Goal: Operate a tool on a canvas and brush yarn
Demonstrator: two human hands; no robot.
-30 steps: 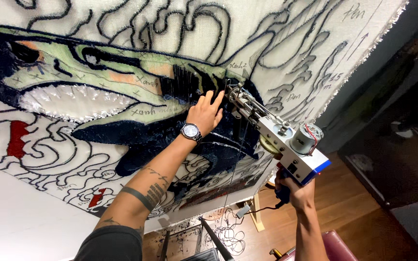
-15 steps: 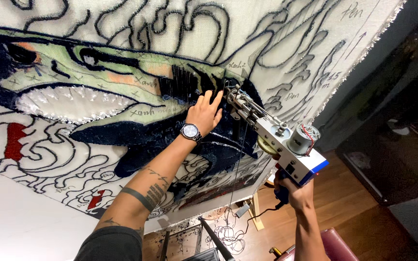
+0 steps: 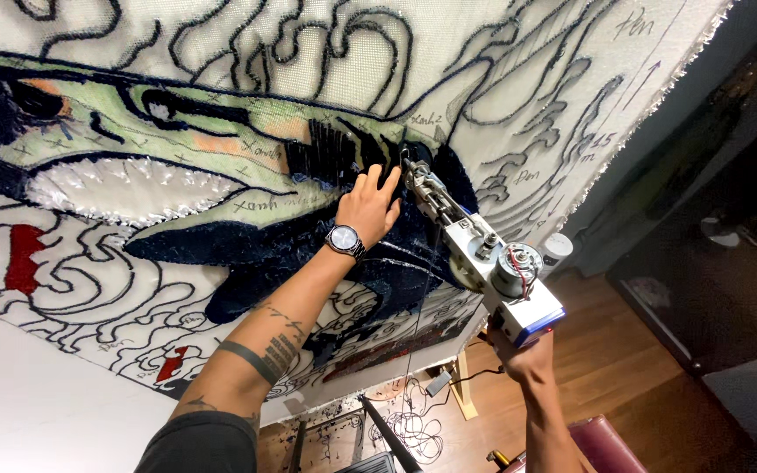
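Fingers of the left hand [image 3: 370, 206] lie spread and pressed flat on the stretched tufting cloth [image 3: 221, 52], palm against the dark blue pile just beside the needle. The right hand [image 3: 519, 355] is wrapped tight around the handle of the tufting gun [image 3: 484, 258], whose nose meets the cloth right next to the left fingertips, at the upper edge of the dark blue patch [image 3: 308, 245]. Compared with a second ago, both hands and the gun sit in nearly the same spot on the design, the left hand only slightly shifted, so the filling of this dark area seems to be creeping along slowly. A wristwatch [image 3: 344, 240] sits on the left wrist; below the right hand, yarn [image 3: 409, 429] runs down toward the wooden floor [image 3: 624, 350].
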